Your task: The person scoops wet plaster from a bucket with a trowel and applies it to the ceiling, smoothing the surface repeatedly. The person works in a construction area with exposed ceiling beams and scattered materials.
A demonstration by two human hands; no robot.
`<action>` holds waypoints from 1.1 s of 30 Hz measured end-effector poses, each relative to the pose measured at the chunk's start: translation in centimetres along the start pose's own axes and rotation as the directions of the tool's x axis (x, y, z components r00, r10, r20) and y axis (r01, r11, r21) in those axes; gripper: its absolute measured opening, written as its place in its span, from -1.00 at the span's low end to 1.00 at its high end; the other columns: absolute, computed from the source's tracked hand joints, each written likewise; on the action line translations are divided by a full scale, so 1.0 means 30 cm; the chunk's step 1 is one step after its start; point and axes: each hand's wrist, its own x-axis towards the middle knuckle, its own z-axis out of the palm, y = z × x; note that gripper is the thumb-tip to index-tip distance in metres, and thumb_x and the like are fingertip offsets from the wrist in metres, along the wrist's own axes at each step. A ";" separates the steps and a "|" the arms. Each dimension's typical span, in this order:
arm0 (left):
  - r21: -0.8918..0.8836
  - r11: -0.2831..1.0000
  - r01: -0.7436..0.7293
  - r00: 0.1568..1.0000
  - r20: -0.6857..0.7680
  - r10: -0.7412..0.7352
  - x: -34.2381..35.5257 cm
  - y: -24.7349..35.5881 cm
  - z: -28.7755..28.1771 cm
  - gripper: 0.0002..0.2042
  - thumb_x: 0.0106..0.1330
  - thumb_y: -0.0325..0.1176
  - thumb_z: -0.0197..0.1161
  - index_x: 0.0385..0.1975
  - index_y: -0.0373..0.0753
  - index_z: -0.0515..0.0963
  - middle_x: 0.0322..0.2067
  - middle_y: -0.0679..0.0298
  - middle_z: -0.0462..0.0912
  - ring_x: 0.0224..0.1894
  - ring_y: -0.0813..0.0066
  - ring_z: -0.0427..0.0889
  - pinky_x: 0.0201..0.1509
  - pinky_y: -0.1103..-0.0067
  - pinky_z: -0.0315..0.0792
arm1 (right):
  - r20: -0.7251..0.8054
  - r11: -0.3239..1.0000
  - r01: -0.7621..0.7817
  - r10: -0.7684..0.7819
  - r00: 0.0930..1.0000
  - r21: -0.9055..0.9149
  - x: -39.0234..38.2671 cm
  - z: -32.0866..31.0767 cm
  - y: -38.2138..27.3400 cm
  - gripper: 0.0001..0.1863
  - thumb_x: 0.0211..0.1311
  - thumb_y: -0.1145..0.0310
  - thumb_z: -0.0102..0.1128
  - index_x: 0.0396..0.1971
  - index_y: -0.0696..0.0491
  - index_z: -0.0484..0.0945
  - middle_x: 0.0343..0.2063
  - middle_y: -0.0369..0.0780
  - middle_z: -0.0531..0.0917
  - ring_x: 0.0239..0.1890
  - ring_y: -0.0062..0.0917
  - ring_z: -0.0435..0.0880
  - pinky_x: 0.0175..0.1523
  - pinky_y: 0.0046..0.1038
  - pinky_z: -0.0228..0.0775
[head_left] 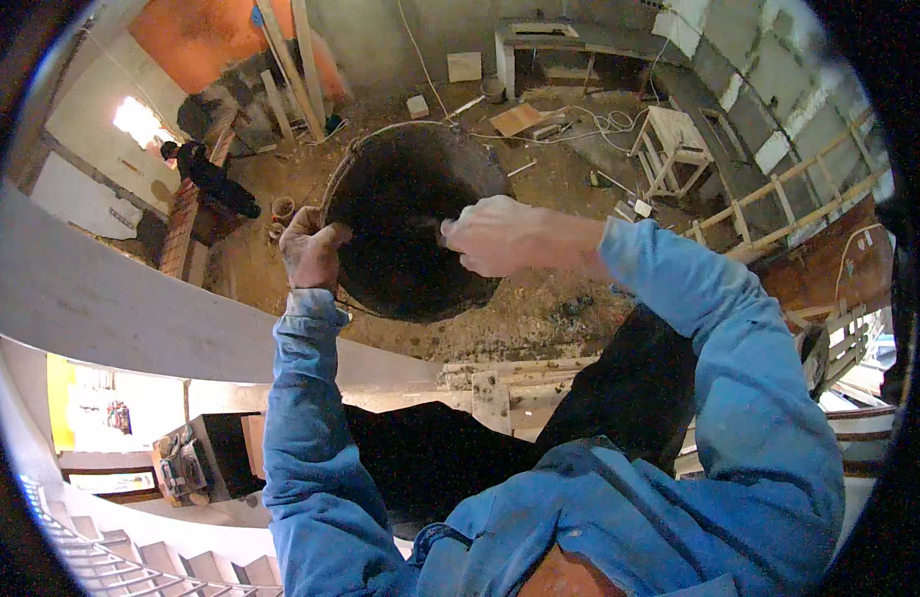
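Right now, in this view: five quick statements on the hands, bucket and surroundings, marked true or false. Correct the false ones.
1. The left hand is curled over the left rim of the bucket. True.
2. The right hand shows in front of the right part of the bucket. True.
3. The bucket is bright yellow. False: it is dark.
4. A wooden stool stands to the right of the bucket. True.
5. Both hands wear thick gloves. False: both are bare.

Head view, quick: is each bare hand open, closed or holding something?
Left hand: closed, holding the large, dark, round bucket by its rim.
Right hand: curled, in front of the bucket; any grip cannot be told.
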 end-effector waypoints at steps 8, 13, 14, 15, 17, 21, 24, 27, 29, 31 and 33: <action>0.150 0.988 -0.040 0.994 -0.098 0.055 0.017 0.001 0.047 -0.72 0.08 -0.29 0.47 -0.64 -0.29 0.51 -0.61 0.43 0.48 -0.44 0.62 0.40 -0.23 0.64 0.30 | 0.273 0.390 -0.266 0.038 0.961 0.882 -0.010 0.036 -0.091 -0.61 0.24 0.14 0.01 -0.52 0.21 0.48 -0.61 -0.13 0.58 -0.55 -0.31 0.62 -0.44 -0.27 0.46; 0.194 0.976 -0.102 0.986 -0.108 0.125 0.018 0.022 0.014 -0.78 0.10 -0.31 0.46 -0.57 -0.24 0.54 -0.56 0.43 0.51 -0.47 0.68 0.36 -0.37 0.66 0.21 | 0.202 0.917 0.012 -0.100 0.974 0.400 0.027 0.043 -0.053 -0.66 0.17 0.23 0.00 -0.42 0.25 0.53 -0.53 0.05 0.61 -0.43 -0.02 0.62 -0.29 -0.10 0.48; 0.155 0.982 -0.107 0.985 -0.117 0.126 0.021 0.025 0.013 -0.78 0.11 -0.30 0.45 -0.55 -0.22 0.53 -0.61 0.50 0.47 -0.57 0.74 0.30 -0.50 0.69 0.15 | 0.191 0.924 0.004 -0.083 0.978 0.382 0.032 0.024 -0.040 -0.67 0.16 0.24 0.00 -0.40 0.26 0.54 -0.52 0.08 0.61 -0.42 0.00 0.62 -0.27 -0.09 0.48; 0.102 0.985 -0.138 0.981 -0.119 0.150 0.017 0.023 0.021 -0.76 0.13 -0.25 0.45 -0.55 -0.21 0.53 -0.60 0.50 0.46 -0.56 0.73 0.29 -0.50 0.68 0.15 | 0.054 0.880 0.064 -0.101 0.993 0.470 0.046 0.019 -0.054 -0.62 0.20 0.22 -0.02 -0.41 0.30 0.52 -0.53 0.06 0.61 -0.44 -0.03 0.64 -0.38 -0.13 0.48; 0.220 0.963 -0.154 0.978 -0.107 0.181 0.014 0.025 0.032 -0.75 0.13 -0.23 0.45 -0.55 -0.21 0.52 -0.59 0.49 0.47 -0.55 0.73 0.30 -0.48 0.68 0.17 | 0.244 0.201 -0.254 0.073 0.967 0.946 0.059 0.001 -0.073 -0.59 0.22 0.19 -0.03 -0.44 0.31 0.51 -0.52 0.07 0.62 -0.43 -0.02 0.64 -0.36 -0.13 0.49; 0.238 0.970 -0.046 0.988 -0.134 0.080 0.004 0.035 0.036 -0.74 0.15 -0.21 0.44 -0.54 -0.21 0.52 -0.58 0.49 0.48 -0.54 0.74 0.31 -0.47 0.69 0.19 | 0.242 0.115 -0.245 0.034 0.970 0.963 0.060 0.022 -0.109 -0.56 0.24 0.16 -0.05 -0.42 0.31 0.54 -0.46 0.10 0.63 -0.38 0.00 0.64 -0.23 -0.11 0.49; 0.358 0.926 -0.119 0.985 -0.074 0.155 0.002 0.047 0.018 -0.74 0.17 -0.20 0.42 -0.53 -0.21 0.52 -0.57 0.50 0.47 -0.53 0.74 0.31 -0.47 0.69 0.19 | 0.165 0.831 -0.138 0.057 0.985 0.539 0.060 0.053 -0.060 -0.57 0.22 0.17 -0.05 -0.40 0.31 0.57 -0.45 0.11 0.64 -0.32 0.01 0.64 -0.15 -0.12 0.49; -0.011 1.000 0.008 0.995 -0.100 -0.009 0.020 0.055 0.009 -0.76 0.17 -0.29 0.42 -0.60 -0.25 0.54 -0.56 0.47 0.53 -0.47 0.74 0.35 -0.35 0.71 0.24 | 0.117 0.889 0.041 -0.106 0.987 0.457 0.076 0.020 0.056 -0.62 0.14 0.25 -0.01 -0.40 0.31 0.60 -0.41 0.10 0.65 -0.27 -0.02 0.66 -0.15 -0.13 0.50; 0.155 0.988 0.004 0.997 -0.080 0.008 0.026 0.055 0.011 -0.77 0.17 -0.30 0.42 -0.58 -0.27 0.56 -0.55 0.47 0.54 -0.47 0.72 0.36 -0.36 0.70 0.25 | 0.179 0.947 0.000 -0.061 0.982 0.321 0.094 -0.048 0.112 -0.68 0.05 0.33 0.03 -0.41 0.30 0.61 -0.40 0.09 0.66 -0.29 -0.06 0.67 -0.19 -0.15 0.52; 0.241 0.970 -0.028 1.000 -0.005 0.030 0.023 0.051 0.021 -0.77 0.17 -0.29 0.42 -0.56 -0.30 0.57 -0.51 0.44 0.56 -0.45 0.69 0.39 -0.33 0.69 0.27 | 0.144 0.970 -0.100 0.069 0.987 0.222 0.101 -0.128 0.115 -0.77 -0.10 0.44 0.09 -0.47 0.25 0.64 -0.43 0.04 0.67 -0.35 -0.15 0.70 -0.31 -0.19 0.55; 0.238 0.966 -0.101 0.989 0.126 0.072 0.024 0.042 0.040 -0.77 0.17 -0.28 0.42 -0.54 -0.32 0.59 -0.46 0.40 0.59 -0.40 0.66 0.44 -0.25 0.67 0.30 | 0.041 0.957 -0.045 0.035 0.999 0.287 0.083 -0.182 0.063 -0.79 -0.09 0.45 0.09 -0.51 0.24 0.65 -0.47 -0.03 0.69 -0.41 -0.21 0.71 -0.37 -0.22 0.56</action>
